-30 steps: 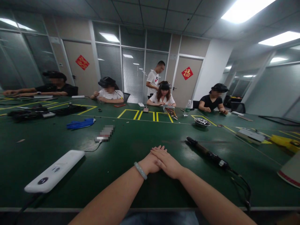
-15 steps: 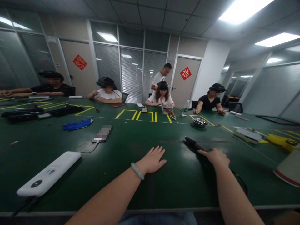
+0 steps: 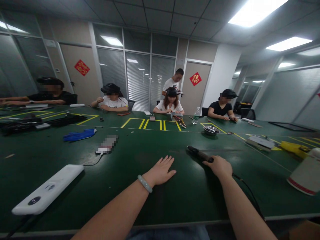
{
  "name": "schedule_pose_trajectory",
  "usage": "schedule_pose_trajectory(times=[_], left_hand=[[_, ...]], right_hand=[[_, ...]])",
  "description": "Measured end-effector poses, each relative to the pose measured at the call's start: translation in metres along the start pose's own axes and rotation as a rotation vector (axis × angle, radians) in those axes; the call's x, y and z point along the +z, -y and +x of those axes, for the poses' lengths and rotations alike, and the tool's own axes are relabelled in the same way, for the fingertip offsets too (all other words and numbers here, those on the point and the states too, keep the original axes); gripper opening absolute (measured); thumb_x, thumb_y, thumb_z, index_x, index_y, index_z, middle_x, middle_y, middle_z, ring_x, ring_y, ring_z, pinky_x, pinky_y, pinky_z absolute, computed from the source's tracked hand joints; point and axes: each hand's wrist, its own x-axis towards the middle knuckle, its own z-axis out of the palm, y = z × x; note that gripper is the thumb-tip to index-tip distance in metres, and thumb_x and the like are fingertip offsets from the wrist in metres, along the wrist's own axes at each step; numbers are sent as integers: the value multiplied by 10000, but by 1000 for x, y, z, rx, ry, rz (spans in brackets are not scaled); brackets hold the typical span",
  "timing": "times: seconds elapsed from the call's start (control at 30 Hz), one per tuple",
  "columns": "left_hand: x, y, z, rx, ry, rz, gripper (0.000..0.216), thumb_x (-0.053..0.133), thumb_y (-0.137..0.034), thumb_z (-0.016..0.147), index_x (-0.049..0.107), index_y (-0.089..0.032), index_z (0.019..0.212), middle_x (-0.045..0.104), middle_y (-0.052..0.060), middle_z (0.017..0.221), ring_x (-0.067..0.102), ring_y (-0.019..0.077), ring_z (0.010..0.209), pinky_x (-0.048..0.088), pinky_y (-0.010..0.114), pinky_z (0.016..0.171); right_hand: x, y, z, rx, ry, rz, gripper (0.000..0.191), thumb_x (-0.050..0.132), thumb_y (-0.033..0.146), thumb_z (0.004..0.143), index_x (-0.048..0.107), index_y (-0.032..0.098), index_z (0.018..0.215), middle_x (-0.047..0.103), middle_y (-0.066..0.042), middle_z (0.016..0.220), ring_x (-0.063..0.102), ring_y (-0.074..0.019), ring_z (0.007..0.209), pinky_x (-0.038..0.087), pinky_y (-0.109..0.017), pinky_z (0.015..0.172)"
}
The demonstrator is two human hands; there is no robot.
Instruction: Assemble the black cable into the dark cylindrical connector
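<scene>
Black electric screwdriver with a cable is on the right side of the near worktop, its thin front end directed away and to the left. The right hand is gripping its rear part, fingers bent around it. The left hand lies palm down, with nothing in it, its fingers stretched. On this wrist is a pale bangle.

About writing: the red diamond sign on the right door carries the golden character 福. Another red diamond sign hangs on the left door, but I cannot read its golden characters. The white T-shirt of the standing person bears a dark print that seems to say NIKE. The plastic bottle has a green label, too small for reading. On the long white device, a little logo is visible near a dark round mark.

The worktop is dark green and slightly shiny, with yellow tape outlines. A blue glove and a metal bowl lie farther back. Four people sit opposite, before glass partitions with blinds, under bright ceiling panels.
</scene>
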Motion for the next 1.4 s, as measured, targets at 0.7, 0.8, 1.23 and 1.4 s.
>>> schedule_pose_trajectory(times=[0.7,0.8,1.23,1.4], left_hand=[[-27,-37,-3,79,-379,48,508,170,-437,999,240,-252,1467,292,5,1508,237,164,1394,207,373,1144],[-27,-34,-4,85,-384,45,518,211,-461,991,241,-252,1464,304,9,1504,263,165,1383,223,358,1137],[-13,-41,4,32,-235,221,293,563,-352,844,543,-264,1123,605,37,1087,578,218,983,443,329,831],[-9,-44,11,-5,-226,237,210,546,-336,858,572,-239,1042,612,43,1019,591,204,934,441,317,828]], right_hand=[[25,175,-62,-919,94,178,637,489,298,846,316,131,1435,288,-164,1491,223,-338,1366,145,-515,1108],[3,141,-57,-807,85,210,758,619,447,755,349,165,1404,399,-160,1406,376,-329,1269,300,-469,1031],[-8,57,-62,-564,723,472,226,600,412,782,598,186,786,570,27,571,553,-119,502,378,-216,490],[19,92,-55,-491,706,1120,323,647,480,753,547,174,780,555,41,543,538,-98,480,404,-196,473]])
